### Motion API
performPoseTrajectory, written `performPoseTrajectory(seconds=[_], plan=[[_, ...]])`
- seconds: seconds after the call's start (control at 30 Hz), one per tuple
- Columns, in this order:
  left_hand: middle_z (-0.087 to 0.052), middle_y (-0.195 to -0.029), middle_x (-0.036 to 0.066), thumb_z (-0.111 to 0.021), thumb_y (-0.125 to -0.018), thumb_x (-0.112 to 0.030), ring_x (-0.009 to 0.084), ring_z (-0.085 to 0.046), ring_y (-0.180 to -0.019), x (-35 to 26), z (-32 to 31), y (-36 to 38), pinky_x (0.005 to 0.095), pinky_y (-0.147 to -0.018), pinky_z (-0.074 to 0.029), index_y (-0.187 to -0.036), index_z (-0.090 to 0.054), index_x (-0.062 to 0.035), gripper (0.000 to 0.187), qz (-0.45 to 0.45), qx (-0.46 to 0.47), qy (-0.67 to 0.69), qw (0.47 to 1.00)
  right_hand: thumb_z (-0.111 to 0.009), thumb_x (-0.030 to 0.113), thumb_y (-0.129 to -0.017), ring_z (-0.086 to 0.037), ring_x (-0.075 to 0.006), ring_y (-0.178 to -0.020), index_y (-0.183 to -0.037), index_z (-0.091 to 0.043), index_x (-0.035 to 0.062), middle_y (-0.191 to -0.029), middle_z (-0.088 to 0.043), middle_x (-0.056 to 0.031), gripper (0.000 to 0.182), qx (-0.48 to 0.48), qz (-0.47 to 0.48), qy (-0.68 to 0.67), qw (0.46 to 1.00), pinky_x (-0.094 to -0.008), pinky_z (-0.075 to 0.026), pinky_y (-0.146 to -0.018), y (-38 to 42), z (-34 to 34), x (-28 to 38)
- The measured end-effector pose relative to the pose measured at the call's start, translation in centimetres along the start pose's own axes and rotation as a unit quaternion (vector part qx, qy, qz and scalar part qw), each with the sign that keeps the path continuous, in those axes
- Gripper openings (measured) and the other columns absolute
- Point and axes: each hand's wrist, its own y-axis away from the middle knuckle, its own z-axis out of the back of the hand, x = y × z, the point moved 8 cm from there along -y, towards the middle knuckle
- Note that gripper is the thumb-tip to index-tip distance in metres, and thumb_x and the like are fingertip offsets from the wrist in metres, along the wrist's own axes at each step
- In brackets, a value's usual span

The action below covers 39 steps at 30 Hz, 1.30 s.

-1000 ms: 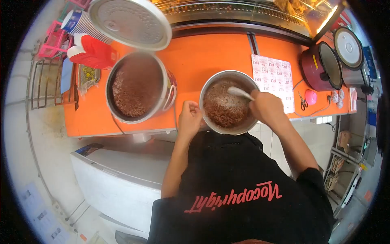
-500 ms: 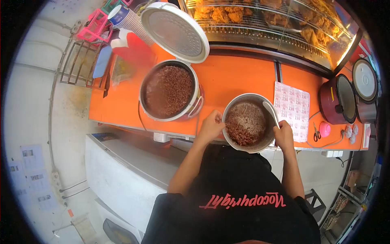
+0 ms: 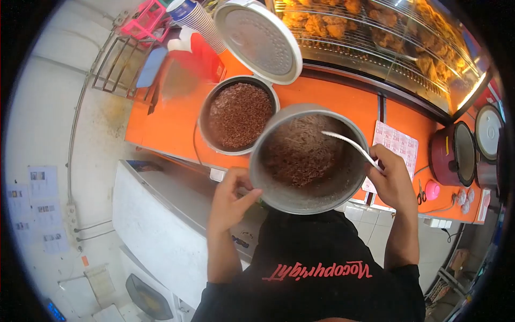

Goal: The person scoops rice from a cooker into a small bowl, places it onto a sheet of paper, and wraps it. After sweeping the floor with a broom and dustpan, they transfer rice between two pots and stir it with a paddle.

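Note:
A grey metal rice-cooker inner pot point(image 3: 314, 205) with dark reddish-brown cooked rice point(image 3: 303, 155) inside is held up in front of my chest, tilted toward me. My left hand point(image 3: 229, 199) has its fingers curled at the pot's left side, the thumb against the outer wall. At the right rim, my right hand point(image 3: 390, 176) closes around the handle of a white rice paddle point(image 3: 351, 144), whose head leans into the pot. Behind and left stands an open white rice cooker point(image 3: 203, 126) full of similar rice, its lid point(image 3: 259, 40) raised.
A glass warming cabinet point(image 3: 370, 64) with fried chicken stands at the back of the orange counter point(image 3: 177, 121). Printed paper point(image 3: 396, 145), a dark red cooker point(image 3: 444, 155), scissors point(image 3: 421, 193) and a pink bowl point(image 3: 432, 190) lie to the right. A white chest freezer point(image 3: 155, 231) is at lower left.
The pot has come up nearer to the camera and tilted toward me, covering part of the white cooker's right side. Both hands have moved with it. The view has shifted slightly.

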Motion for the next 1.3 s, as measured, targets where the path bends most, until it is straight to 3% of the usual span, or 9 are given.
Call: performPoseTrajectory(seconds=[0.13,0.2,0.23,0.33,0.57,0.77,1.1,1.2,1.3], plan=[[-0.059,-0.098,0.003,-0.073,-0.088,0.004,0.0121,-0.057,-0.092,-2.6,4.1,1.5,0.0293,-0.084,-0.048,-0.115,-0.056,-0.0026,0.033,-0.036,-0.09,0.008,0.995,-0.067,0.006,-0.091,-0.068,-0.0344,-0.084,-0.108,-0.063,-0.0008,-0.092,-0.067,-0.0183,0.018,0.025,0.128,0.016,0.991,-0.0399,-0.053,-0.071,-3.2,-1.1,5.5],[-0.06,-0.097,0.004,-0.071,-0.089,0.006,0.012,-0.057,-0.089,-4.5,6.0,1.2,0.0298,-0.082,-0.05,-0.114,-0.056,-0.0025,0.031,-0.087,-0.148,-0.012,0.985,-0.068,0.006,-0.091,-0.067,-0.0409,-0.088,-0.109,-0.062,-0.0004,-0.095,-0.067,-0.0204,0.021,-0.027,0.233,0.055,0.971,-0.0433,-0.054,-0.072,-4.7,-1.9,8.7],[-0.061,-0.098,0.005,-0.071,-0.089,0.006,0.0144,-0.06,-0.089,-4.6,7.0,1.1,0.0301,-0.079,-0.054,-0.116,-0.056,-0.0021,0.031,-0.083,-0.166,-0.021,0.982,-0.068,0.006,-0.091,-0.065,-0.0453,-0.091,-0.111,-0.059,0.0006,-0.097,-0.066,-0.0229,0.023,-0.046,0.253,0.054,0.965,-0.0481,-0.053,-0.073,-5.9,-2.5,9.7],[-0.062,-0.099,0.006,-0.07,-0.09,0.007,0.0172,-0.064,-0.092,-5.0,9.8,-1.6,0.0304,-0.076,-0.058,-0.115,-0.058,-0.0014,0.029,-0.086,-0.255,-0.104,0.958,-0.066,0.005,-0.091,-0.065,-0.0462,-0.094,-0.112,-0.056,0.0018,-0.1,-0.065,-0.0244,0.024,-0.076,0.224,0.009,0.972,-0.0515,-0.052,-0.075,-10.5,-5.7,10.1],[-0.063,-0.11,0.012,-0.068,-0.091,0.009,0.0194,-0.066,-0.094,-1.6,15.8,-8.8,0.0312,-0.077,-0.057,-0.118,-0.061,0.0006,0.029,-0.206,-0.26,-0.189,0.924,-0.065,0.0,-0.088,-0.066,-0.045,-0.093,-0.117,-0.056,0.0036,-0.102,-0.065,-0.0228,0.03,-0.234,0.348,0.002,0.908,-0.0516,-0.054,-0.074,-15.6,-11.8,9.9],[-0.061,-0.11,0.014,-0.071,-0.089,0.008,0.0227,-0.065,-0.093,-0.7,17.8,-10.4,0.0319,-0.076,-0.058,-0.118,-0.062,0.0016,0.031,-0.303,-0.282,-0.223,0.882,-0.07,-0.001,-0.084,-0.067,-0.0416,-0.091,-0.121,-0.059,0.0039,-0.101,-0.066,-0.0202,0.039,-0.278,0.356,0.011,0.892,-0.0476,-0.056,-0.074,-16.2,-13.5,10.2],[-0.062,-0.109,0.016,-0.072,-0.088,0.007,0.0275,-0.066,-0.093,-0.9,17.3,-10.5,0.0345,-0.073,-0.058,-0.114,-0.061,0.0033,0.028,-0.327,-0.298,-0.211,0.872,-0.073,-0.005,-0.083,-0.07,-0.037,-0.094,-0.121,-0.063,0.0006,-0.104,-0.07,-0.0199,0.04,-0.316,0.335,0.024,0.888,-0.0414,-0.057,-0.078,-16.1,-13.8,10.0],[-0.064,-0.107,0.016,-0.072,-0.088,0.007,0.0299,-0.066,-0.094,-1.1,17.3,-10.1,0.0364,-0.077,-0.056,-0.112,-0.062,0.0029,0.027,-0.359,-0.322,-0.284,0.829,-0.074,-0.004,-0.084,-0.071,-0.0357,-0.095,-0.121,-0.064,0.0009,-0.106,-0.07,-0.0195,0.039,-0.321,0.362,0.054,0.874,-0.0392,-0.058,-0.078,-15.6,-13.2,10.7],[-0.064,-0.106,0.013,-0.071,-0.089,0.009,0.0234,-0.064,-0.092,-3.0,15.2,-8.6,0.0326,-0.078,-0.054,-0.11,-0.063,0.002,0.022,-0.415,-0.297,-0.33,0.794,-0.075,-0.006,-0.079,-0.072,-0.0362,-0.097,-0.123,-0.064,0.0019,-0.111,-0.07,-0.0189,0.046,-0.338,0.398,0.053,0.851,-0.0403,-0.06,-0.078,-14.5,-13.1,10.6]])
